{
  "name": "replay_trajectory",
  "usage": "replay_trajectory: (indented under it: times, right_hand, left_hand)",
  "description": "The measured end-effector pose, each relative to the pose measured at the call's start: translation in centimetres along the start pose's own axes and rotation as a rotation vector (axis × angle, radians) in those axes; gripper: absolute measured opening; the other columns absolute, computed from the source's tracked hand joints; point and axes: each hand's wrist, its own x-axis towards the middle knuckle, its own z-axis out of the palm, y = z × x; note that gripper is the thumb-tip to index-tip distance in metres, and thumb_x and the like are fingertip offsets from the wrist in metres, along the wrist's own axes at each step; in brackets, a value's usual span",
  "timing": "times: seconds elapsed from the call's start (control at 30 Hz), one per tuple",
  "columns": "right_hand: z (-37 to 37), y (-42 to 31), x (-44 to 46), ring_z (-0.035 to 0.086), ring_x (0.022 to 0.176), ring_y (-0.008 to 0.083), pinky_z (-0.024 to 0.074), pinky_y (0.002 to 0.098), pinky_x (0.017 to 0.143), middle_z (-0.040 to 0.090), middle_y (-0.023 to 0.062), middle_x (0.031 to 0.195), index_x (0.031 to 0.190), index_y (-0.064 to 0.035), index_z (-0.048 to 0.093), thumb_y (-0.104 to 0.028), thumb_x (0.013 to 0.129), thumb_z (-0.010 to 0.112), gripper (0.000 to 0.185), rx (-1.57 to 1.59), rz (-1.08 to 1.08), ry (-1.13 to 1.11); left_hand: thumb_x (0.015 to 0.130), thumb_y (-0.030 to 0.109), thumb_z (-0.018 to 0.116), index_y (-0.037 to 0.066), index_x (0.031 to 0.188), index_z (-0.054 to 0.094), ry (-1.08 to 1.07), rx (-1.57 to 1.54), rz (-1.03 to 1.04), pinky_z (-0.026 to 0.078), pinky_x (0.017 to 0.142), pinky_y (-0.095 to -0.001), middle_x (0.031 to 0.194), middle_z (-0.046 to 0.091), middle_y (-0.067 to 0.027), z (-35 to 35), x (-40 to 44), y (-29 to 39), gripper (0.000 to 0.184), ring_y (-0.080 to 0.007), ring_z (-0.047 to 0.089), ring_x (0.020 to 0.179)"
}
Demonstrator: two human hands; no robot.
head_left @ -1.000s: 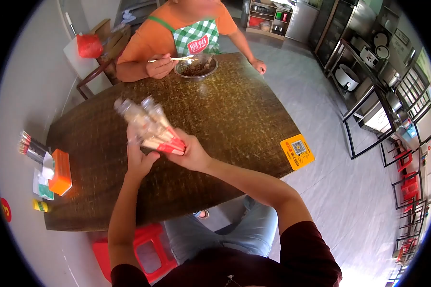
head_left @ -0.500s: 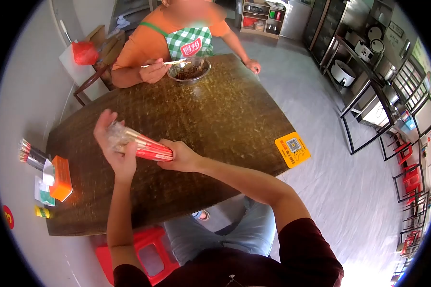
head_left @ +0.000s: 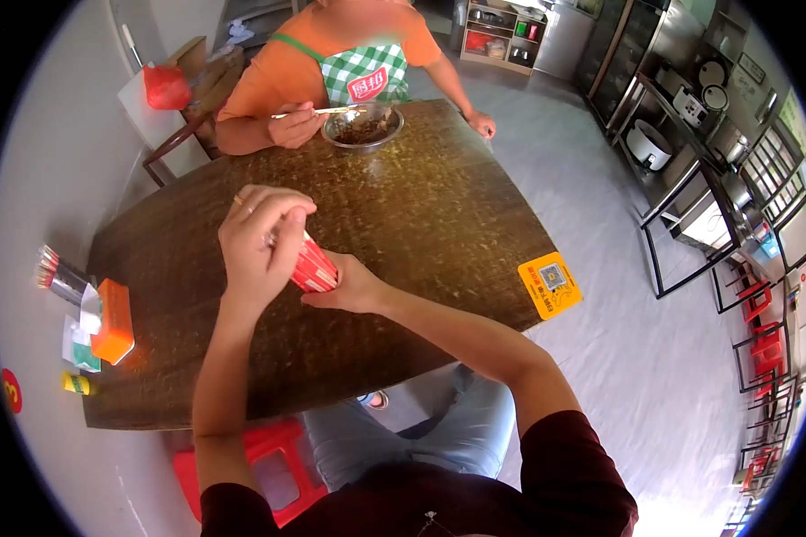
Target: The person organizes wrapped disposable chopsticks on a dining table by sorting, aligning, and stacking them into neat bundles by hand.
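Observation:
My right hand (head_left: 356,286) is closed round the lower end of a bundle of chopsticks (head_left: 314,267) in red and white wrapping, held tilted above the wooden table (head_left: 439,197). My left hand (head_left: 261,234) curls over the bundle's other end, fingers bent and thumb along it, hiding that end and most of the clear plastic around it. Across the table, a person in an orange shirt and green checked apron (head_left: 363,76) holds chopsticks (head_left: 322,112) over a metal bowl (head_left: 364,127) of dark food.
At the table's left edge stand a chopstick holder (head_left: 63,276), an orange tissue box (head_left: 113,322) and a small yellow container (head_left: 76,384). An orange QR card (head_left: 549,285) lies at the right corner. A red stool (head_left: 269,456) is below; metal racks (head_left: 681,143) stand at right.
My left hand has swung right and closed over the plastic-covered end of the bundle, which was visible before. The bundle now points more steeply. The other person has barely moved.

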Motion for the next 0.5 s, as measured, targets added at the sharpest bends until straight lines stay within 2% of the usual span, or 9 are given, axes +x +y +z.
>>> replay_trajectory:
  times: [0.13,0.33,0.43,0.5]
  right_hand:
    - [0.3,-0.9,-0.1,0.059,0.089,0.0147,0.0472,0.0303,0.082,0.064,0.0075,0.095,0.111,-0.0027,0.057,-0.011,0.071,0.079,0.047,-0.016,-0.109,0.051]
    - [0.4,-0.3,0.0,0.058,0.084,0.0140,0.0477,0.0305,0.078,0.064,0.0064,0.094,0.106,-0.0040,0.058,-0.011,0.072,0.077,0.040,0.028,-0.021,0.033]
    - [0.8,-0.2,-0.1,0.058,0.081,0.0134,0.0478,0.0301,0.076,0.064,0.0057,0.090,0.103,-0.0042,0.059,-0.009,0.073,0.075,0.035,0.074,-0.031,0.053]
    - [0.6,-0.6,-0.4,0.058,0.079,0.0129,0.0479,0.0297,0.075,0.063,0.0054,0.087,0.101,-0.0041,0.059,-0.008,0.074,0.073,0.031,-0.011,-0.064,0.077]
  left_hand:
    - [0.077,0.002,0.064,0.005,0.082,0.066,0.061,0.071,0.112,0.047,0.065,-0.0317,0.077,0.065,-0.0065,0.3,-0.5,1.1,0.006,-0.0236,0.059,0.071]
    - [0.075,0.001,0.064,0.004,0.082,0.065,0.087,0.116,0.160,0.047,0.063,-0.0323,0.075,0.064,-0.0068,0.6,-0.4,1.1,0.007,-0.0239,0.058,0.068]
    - [0.077,0.001,0.063,0.003,0.079,0.064,0.106,0.074,0.179,0.045,0.064,-0.0319,0.074,0.063,-0.0072,0.8,-1.0,0.9,0.003,-0.0231,0.057,0.069]
    - [0.077,0.002,0.063,0.004,0.077,0.063,0.103,0.058,0.195,0.045,0.063,-0.0315,0.073,0.062,-0.0067,0.6,-0.9,1.1,0.002,-0.0229,0.056,0.068]
